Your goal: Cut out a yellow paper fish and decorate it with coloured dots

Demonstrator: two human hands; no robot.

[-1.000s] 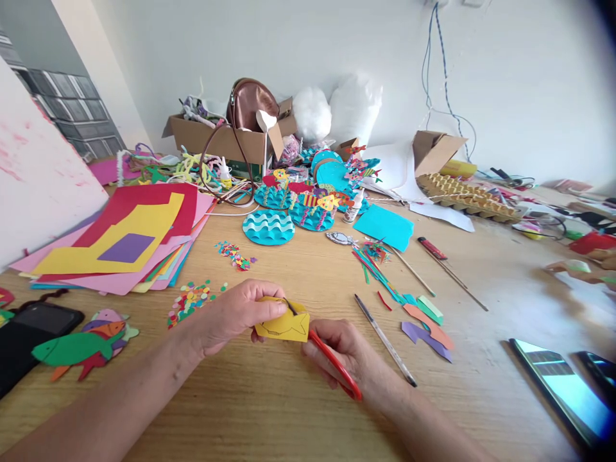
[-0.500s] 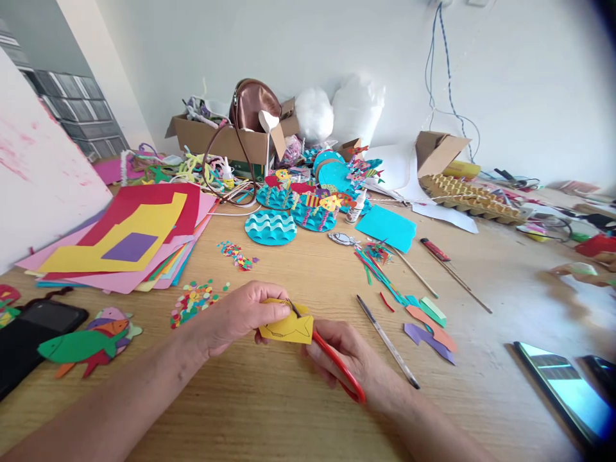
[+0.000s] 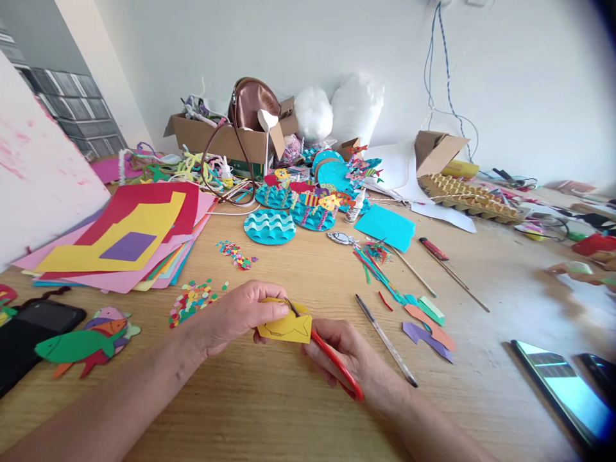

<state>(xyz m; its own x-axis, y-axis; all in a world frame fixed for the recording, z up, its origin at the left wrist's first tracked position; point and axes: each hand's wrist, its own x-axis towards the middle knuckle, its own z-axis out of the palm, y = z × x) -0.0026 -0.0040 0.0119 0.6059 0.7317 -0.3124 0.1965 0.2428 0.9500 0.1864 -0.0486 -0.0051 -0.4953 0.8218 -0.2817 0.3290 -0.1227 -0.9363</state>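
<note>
My left hand (image 3: 253, 312) pinches a piece of yellow paper (image 3: 287, 329) between thumb and fingers, low over the middle of the table. A fish outline is drawn on the paper in dark pen. Red-handled scissors (image 3: 339, 367) are gripped in my right hand (image 3: 344, 353). Their dark blades reach the paper's upper side near my left thumb, partly hidden by the paper. To the right lies a pen (image 3: 386, 339), beside orange and purple paper scraps (image 3: 430, 327). Cut-out paper fish (image 3: 79, 344), the top one green, lie at the left.
Coloured paper sheets (image 3: 144, 218) are piled at the left, with confetti dots (image 3: 195, 301) near my left forearm. Blue wave-decorated discs (image 3: 269, 227) and a glue bottle (image 3: 356, 206) stand farther back. A phone (image 3: 553, 385) lies right; another person's hand (image 3: 577, 269) shows blurred at the right edge.
Both hands, the paper and the scissors hold nearly the same pose. The whole view has shifted very slightly.
</note>
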